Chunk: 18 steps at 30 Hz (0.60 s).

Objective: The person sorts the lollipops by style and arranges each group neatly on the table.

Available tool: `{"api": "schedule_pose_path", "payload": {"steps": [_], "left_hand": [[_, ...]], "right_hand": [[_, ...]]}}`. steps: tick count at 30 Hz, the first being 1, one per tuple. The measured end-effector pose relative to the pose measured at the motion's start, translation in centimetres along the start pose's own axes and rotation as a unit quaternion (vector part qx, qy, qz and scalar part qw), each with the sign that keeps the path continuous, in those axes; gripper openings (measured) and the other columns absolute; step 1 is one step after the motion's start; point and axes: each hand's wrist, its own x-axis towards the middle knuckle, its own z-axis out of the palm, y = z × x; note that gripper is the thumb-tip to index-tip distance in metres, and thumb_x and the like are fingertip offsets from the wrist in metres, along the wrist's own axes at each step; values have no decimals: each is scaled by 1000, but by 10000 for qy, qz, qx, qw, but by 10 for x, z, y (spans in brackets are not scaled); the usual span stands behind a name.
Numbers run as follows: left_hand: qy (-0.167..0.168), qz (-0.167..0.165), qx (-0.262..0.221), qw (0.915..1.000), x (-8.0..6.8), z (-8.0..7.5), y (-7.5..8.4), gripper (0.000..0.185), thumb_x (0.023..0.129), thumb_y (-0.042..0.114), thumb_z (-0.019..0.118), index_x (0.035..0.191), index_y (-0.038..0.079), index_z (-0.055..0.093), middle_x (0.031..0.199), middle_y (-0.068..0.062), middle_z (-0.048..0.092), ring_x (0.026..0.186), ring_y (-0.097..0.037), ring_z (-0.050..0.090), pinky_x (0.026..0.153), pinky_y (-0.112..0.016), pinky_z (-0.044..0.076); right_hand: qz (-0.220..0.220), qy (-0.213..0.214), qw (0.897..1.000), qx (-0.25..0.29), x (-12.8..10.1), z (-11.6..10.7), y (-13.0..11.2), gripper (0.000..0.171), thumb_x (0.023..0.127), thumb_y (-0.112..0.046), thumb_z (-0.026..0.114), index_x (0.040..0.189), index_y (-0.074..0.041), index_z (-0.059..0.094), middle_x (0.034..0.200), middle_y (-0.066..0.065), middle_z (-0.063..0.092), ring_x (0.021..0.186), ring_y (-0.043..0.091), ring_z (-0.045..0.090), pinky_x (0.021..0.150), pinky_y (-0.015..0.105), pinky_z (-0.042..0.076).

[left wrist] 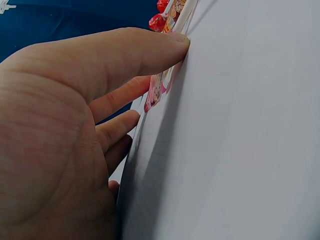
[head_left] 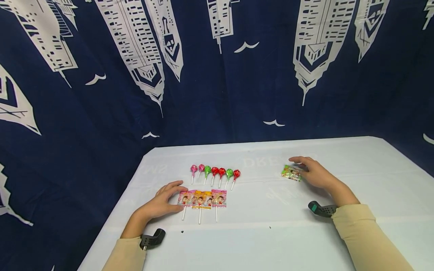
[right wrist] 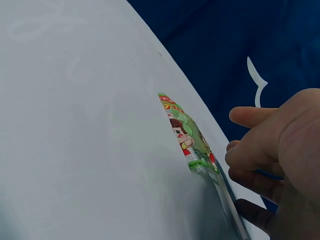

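In the head view three flat-wrapped lollipops lie side by side at centre-left: a pink lollipop (head_left: 186, 198), an orange lollipop (head_left: 202, 199) and another pink lollipop (head_left: 219, 198), sticks toward me. My left hand (head_left: 162, 201) rests around the leftmost pink one, index finger by its top edge, thumb by its lower edge near the stick. The left wrist view shows that thumb (left wrist: 160, 50) extended at the wrapper. On the right, my right hand (head_left: 317, 174) is beside a green-wrapped lollipop (head_left: 291, 172), fingers loosely bent, gripping nothing. Its white stick (right wrist: 230, 202) shows in the right wrist view.
Behind the flat lollipops runs a row of several round lollipops, among them a pink one (head_left: 194, 168), a green one (head_left: 229, 173) and a red one (head_left: 236, 173). All lie on a white table (head_left: 251, 241) backed by a dark blue curtain (head_left: 210, 101) printed with white buildings.
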Motion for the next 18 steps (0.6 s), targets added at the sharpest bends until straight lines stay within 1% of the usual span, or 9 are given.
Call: {"api": "schedule_pose_path", "payload": {"steps": [3,7,9,13,18], "left_hand": [[-7,-13,0,10000,0,0,-1,56,78,30,76,130,28,55,156,0,28,145,-33,19,110,-65,17],[-17,-16,-5,10000,0,1,-1,56,79,29,76,131,28,55,156,0,28,145,-33,18,111,-65,16],[-3,-5,-2,10000,0,1,0,56,79,29,76,131,28,55,156,0,28,145,-33,18,111,-65,16],[8,-15,-23,10000,0,1,-1,56,78,28,76,130,28,56,156,0,28,145,-33,18,111,-65,16],[-12,-34,-18,10000,0,0,0,56,79,28,76,130,28,55,156,0,28,145,-33,18,111,-65,16]], "right_hand": [[1,-43,10000,-36,0,2,3,55,85,9,42,138,-5,46,140,28,44,128,48,40,103,63,29],[-39,-121,9998,-120,0,2,4,63,78,13,39,138,-5,45,139,27,45,128,48,40,104,63,28],[-127,-117,9998,-136,0,2,4,65,75,15,41,138,-3,46,138,27,46,126,48,42,103,63,29],[-161,-153,9996,-158,2,4,3,67,74,14,47,138,-3,46,136,27,48,119,44,45,99,63,30],[-276,-213,9986,-406,1,4,5,67,73,9,56,138,-6,46,132,24,51,111,38,49,92,58,37]]}}
